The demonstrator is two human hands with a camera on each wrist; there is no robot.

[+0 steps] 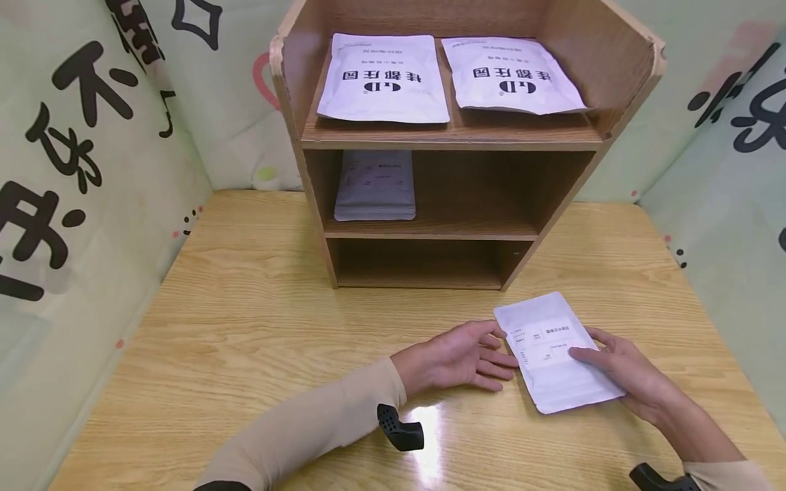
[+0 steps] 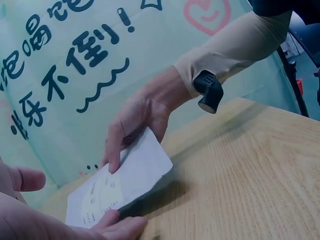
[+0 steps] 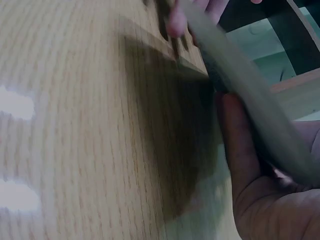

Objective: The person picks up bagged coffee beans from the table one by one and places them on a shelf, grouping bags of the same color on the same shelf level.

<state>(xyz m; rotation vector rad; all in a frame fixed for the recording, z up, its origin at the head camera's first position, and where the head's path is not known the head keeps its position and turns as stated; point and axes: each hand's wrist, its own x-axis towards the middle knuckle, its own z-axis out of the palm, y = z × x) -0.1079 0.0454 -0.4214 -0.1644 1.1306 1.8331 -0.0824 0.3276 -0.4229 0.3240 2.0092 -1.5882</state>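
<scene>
Above the table's right half, my right hand (image 1: 638,378) holds a flat white pouch (image 1: 552,382) by its right edge, thumb on the printed face. My left hand (image 1: 457,358) lies at the pouch's left edge with its fingers extended; the fingertips meet or slightly pass under that edge. In the left wrist view the pouch (image 2: 140,165) tilts above the wood, and a shadow falls beneath it. The right wrist view catches the pouch (image 3: 255,105) edge-on and blurred, with fingers of my right hand (image 3: 270,210) on its underside.
Behind the hands stands a wooden shelf unit (image 1: 430,145). Two white pouches, left (image 1: 383,82) and right (image 1: 516,78), lie on its top. Another pouch (image 1: 376,187) sits at the left of the middle compartment. Printed cloth walls (image 1: 80,204) border the wooden table (image 1: 245,307).
</scene>
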